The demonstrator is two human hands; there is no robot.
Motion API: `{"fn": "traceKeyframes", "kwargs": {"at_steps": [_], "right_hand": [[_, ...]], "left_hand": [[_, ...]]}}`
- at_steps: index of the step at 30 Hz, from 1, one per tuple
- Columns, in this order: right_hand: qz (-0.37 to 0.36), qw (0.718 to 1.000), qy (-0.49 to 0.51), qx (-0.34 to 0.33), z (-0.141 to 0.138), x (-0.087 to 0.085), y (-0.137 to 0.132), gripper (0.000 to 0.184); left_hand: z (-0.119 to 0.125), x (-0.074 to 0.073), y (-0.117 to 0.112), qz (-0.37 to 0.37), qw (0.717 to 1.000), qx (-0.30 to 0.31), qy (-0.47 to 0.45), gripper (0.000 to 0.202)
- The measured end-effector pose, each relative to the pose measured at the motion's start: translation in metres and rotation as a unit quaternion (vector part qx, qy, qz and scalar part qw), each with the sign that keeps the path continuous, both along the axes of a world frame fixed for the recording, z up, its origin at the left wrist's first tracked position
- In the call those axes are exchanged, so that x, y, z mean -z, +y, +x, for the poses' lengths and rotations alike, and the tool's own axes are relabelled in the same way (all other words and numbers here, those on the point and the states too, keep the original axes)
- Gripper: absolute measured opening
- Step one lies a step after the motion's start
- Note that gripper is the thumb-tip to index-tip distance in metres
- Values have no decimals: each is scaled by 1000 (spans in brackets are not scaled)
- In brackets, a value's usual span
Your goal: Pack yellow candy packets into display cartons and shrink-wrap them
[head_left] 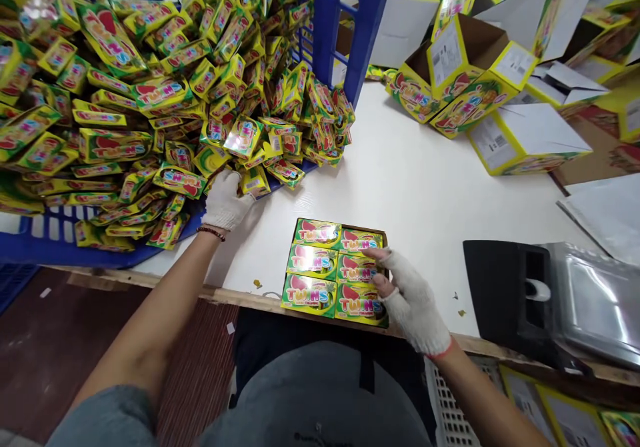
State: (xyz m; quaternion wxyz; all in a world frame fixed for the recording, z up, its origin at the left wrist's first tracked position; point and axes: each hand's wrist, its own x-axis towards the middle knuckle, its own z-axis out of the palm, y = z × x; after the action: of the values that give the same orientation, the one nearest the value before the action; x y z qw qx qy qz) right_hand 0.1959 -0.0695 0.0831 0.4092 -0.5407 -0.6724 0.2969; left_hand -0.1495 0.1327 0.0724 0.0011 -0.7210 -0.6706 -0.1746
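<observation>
Touching boxed packs (313,263): right hand (413,293), half-curled; left hand (227,200), grip unclear, at loose packs (117,145). Crate (371,30), cartons (475,77) alongside.

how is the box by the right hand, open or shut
Open: six Twins packs show inside the box, no lid covering them, the right hand at its right side.

Packets (115,145): glossy printed card. Gloves (223,203): matt knitted cloth. Crate (367,27), upper left: smooth plastic. Surface (415,180): smooth, faintly glossy; edge (220,294) rough wood. Cartons (537,137), upper right: paperboard.

Left arm (163,320) stretched forward, left hand (227,201) gloved, right hand (413,300) gloved, fingertips (383,285) bare
</observation>
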Motion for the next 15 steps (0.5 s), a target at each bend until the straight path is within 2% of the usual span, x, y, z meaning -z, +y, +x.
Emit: {"fn": "traceKeyframes", "kwargs": {"at_steps": [2,4,6,8,11,13,15], "right_hand": [[-33,999,32,12,-12,-7,15,33],[-60,996,72,-3,-26,-14,29,32],[-77,992,95,-22,-38,-18,39,34],[-76,992,100,-30,-44,-19,45,37],[-71,993,96,-23,-42,-18,49,38],[-93,989,109,-29,-38,-18,53,37],[-119,980,147,-66,-39,-19,59,43]], "left_hand": [[12,-2,8,-13,996,-48,-69,52],[28,-2,19,-25,980,-113,-164,67],[41,-1,26,-23,956,-171,-237,69],[45,0,25,-11,942,-188,-276,66],[37,-2,-2,-22,923,-160,-350,71],[36,-7,-33,-50,906,-142,-395,69],[47,-17,-66,-74,888,-91,-445,63]]}}
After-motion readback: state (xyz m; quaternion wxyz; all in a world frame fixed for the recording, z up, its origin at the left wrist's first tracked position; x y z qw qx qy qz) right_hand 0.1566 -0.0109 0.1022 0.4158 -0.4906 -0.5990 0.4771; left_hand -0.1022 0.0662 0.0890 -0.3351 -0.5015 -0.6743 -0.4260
